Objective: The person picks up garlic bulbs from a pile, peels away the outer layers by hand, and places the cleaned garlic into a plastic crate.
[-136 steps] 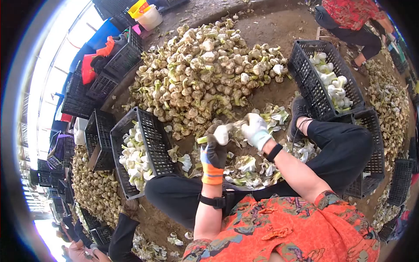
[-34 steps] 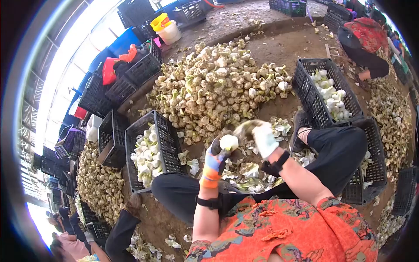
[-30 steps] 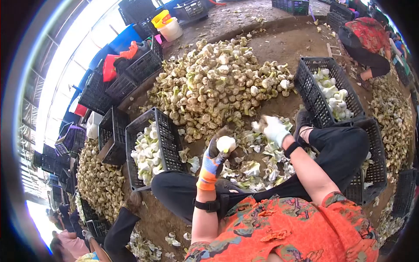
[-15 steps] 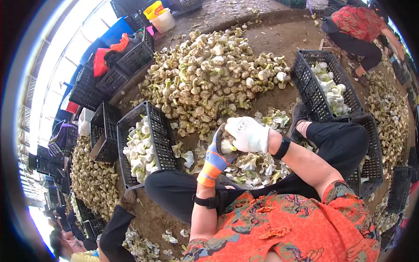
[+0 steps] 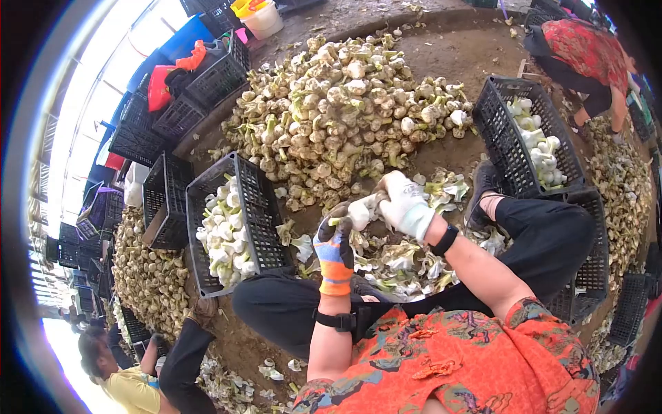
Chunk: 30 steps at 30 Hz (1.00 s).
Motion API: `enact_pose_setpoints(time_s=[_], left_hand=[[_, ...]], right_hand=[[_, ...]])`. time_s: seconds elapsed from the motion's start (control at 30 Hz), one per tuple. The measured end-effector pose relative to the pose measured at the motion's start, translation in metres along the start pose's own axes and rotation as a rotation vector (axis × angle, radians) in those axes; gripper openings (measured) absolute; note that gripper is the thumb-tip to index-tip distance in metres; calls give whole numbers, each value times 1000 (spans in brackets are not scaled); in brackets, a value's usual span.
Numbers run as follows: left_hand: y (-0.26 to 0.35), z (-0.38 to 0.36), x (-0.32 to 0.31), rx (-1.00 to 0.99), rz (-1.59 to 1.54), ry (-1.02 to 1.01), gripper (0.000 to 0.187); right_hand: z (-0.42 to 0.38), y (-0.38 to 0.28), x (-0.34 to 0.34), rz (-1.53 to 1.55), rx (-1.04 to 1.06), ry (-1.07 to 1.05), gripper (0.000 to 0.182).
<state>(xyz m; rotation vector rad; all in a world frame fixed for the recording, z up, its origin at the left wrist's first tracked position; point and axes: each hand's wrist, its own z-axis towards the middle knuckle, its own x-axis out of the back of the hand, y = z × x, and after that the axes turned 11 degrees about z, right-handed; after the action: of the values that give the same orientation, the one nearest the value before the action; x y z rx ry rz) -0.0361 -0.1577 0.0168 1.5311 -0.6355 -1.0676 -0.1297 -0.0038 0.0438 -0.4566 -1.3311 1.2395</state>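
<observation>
My left hand (image 5: 334, 241), in an orange, blue and dark glove, closes round a garlic bulb by its green-tipped stem. A white bulb (image 5: 361, 212) lies between my two hands. My right hand (image 5: 402, 205), in a white glove, has its fingers pressed together at the bulb's far side; what exactly they pinch is too small to make out. Below both hands, peeled leaves and skins (image 5: 400, 259) cover the ground between my legs. A large heap of unpeeled garlic (image 5: 331, 117) rises just beyond.
Black crates with white bulbs stand at left (image 5: 258, 214) and right (image 5: 507, 138). An empty crate (image 5: 165, 200) is farther left. A person in a red patterned top (image 5: 586, 52) bends at upper right; another in yellow (image 5: 131, 390) sits at lower left.
My hands have moved apart a little, and the white bulb now shows between them. My left hand has shifted slightly left. The person in yellow has come further into view.
</observation>
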Motion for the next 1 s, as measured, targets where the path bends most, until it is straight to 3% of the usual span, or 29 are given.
enact_pose_setpoints(time_s=[0.07,0.13,0.23,0.33,0.4,0.47,0.53,0.57,0.6,0.67,0.7,0.8,0.87,0.93,0.97,1.0], left_hand=[[3,0,4,90,-187,-54,27],[1,3,6,184,-340,-68,31],[0,7,6,194,-558,-104,36],[7,19,10,223,-776,-70,41],[-8,40,44,137,-875,52,49],[17,57,77,37,-995,129,57],[62,59,64,21,-1068,161,57],[63,62,60,24,-992,329,59],[54,64,59,48,-927,307,60],[30,66,57,97,-800,260,60],[19,68,49,178,-608,347,60],[-21,65,35,197,-411,123,48],[-35,67,21,326,-55,188,44],[-90,64,33,197,181,71,46],[-93,60,28,261,131,107,46],[-95,56,22,321,87,138,45]], right_hand=[[4,18,3,-53,-131,-23,23],[7,16,14,-174,-305,-242,32],[-11,46,1,-268,-260,-419,39],[-21,93,-14,-308,-412,-627,34],[-19,124,-28,-280,-382,-508,30],[-3,141,-39,-276,-382,-308,28],[27,152,-53,-277,-322,-185,25],[45,162,-63,-295,-312,-187,25],[61,169,-73,-312,-302,-186,26],[86,177,-91,-375,-515,-308,27],[89,187,-101,-383,-574,-270,30],[90,208,-104,-289,-643,-230,31],[76,240,-106,56,-609,-40,33],[67,233,-95,398,-625,-12,33],[67,200,-77,242,-686,-62,35],[61,190,-74,83,-617,-115,34]])
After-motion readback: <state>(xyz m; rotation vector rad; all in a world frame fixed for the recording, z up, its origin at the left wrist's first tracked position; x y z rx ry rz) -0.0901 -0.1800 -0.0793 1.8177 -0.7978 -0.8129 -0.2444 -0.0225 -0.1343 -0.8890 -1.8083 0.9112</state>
